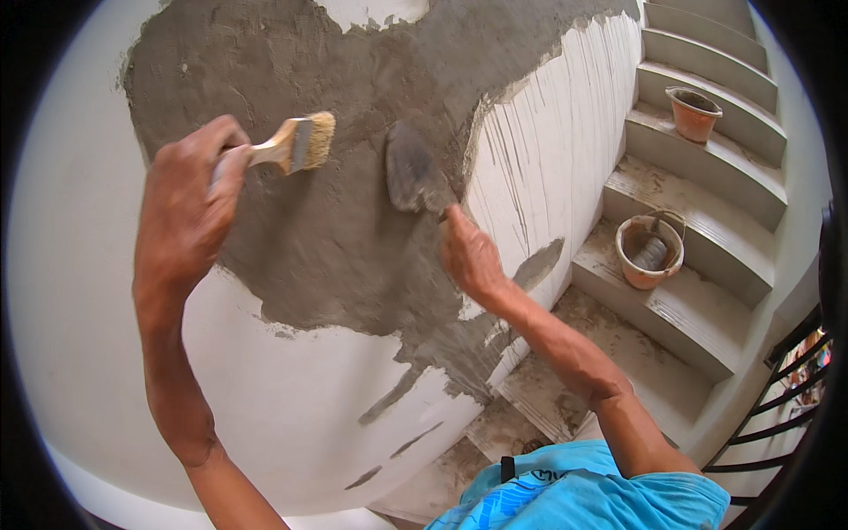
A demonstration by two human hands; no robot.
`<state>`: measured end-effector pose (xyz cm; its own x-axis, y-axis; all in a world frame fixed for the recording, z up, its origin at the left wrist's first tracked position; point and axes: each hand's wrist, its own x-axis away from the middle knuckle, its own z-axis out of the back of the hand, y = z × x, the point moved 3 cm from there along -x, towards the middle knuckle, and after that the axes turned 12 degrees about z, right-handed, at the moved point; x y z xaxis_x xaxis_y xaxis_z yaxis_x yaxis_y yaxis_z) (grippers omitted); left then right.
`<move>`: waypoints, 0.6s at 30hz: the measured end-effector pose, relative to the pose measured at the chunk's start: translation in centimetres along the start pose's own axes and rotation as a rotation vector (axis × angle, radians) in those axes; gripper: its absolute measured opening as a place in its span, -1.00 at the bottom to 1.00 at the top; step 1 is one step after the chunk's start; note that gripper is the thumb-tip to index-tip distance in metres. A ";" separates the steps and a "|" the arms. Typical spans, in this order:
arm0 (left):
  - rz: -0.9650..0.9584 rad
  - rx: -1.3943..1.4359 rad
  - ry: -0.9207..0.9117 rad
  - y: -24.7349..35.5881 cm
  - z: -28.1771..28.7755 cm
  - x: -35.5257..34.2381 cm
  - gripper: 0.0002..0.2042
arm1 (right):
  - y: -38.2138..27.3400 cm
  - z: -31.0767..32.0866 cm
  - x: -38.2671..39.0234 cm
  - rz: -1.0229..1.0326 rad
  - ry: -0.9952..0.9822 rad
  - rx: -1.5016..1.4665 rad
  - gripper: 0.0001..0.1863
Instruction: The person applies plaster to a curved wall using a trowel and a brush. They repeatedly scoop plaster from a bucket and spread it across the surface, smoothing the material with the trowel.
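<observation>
My left hand [190, 203] is closed round the handle of a paintbrush [296, 144] with pale bristles and a metal band. The bristles point right, in front of a wall [97, 256] partly coated in wet grey mortar [291, 238]. To the right, my right hand [474, 256] grips a trowel [412, 170] by its handle, the grey-smeared blade tilted up and left over the mortar. Whether brush or blade touches the surface I cannot tell. Bare white wall with grey drips [539, 146] lies right of the coat.
Concrete stairs [707, 327] climb at the right. A bucket [649, 252] with a handle and a tool inside stands on a lower step; another orange bucket [693, 115] sits higher. Black metal railing [777, 428] runs along the lower right.
</observation>
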<state>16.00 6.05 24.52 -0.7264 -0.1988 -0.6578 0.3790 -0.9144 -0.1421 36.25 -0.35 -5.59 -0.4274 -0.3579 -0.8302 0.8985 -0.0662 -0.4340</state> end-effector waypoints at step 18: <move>0.380 0.294 -0.225 -2.3 1.5 17.2 -0.89 | -1.8 2.4 -1.7 0.210 -0.093 -0.101 -0.78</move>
<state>1.79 4.23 14.64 -0.6865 -0.5767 -0.4429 0.4861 -0.8169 0.3104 35.56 -1.83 -2.57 -0.2172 -0.4381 -0.8723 0.9501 0.1099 -0.2919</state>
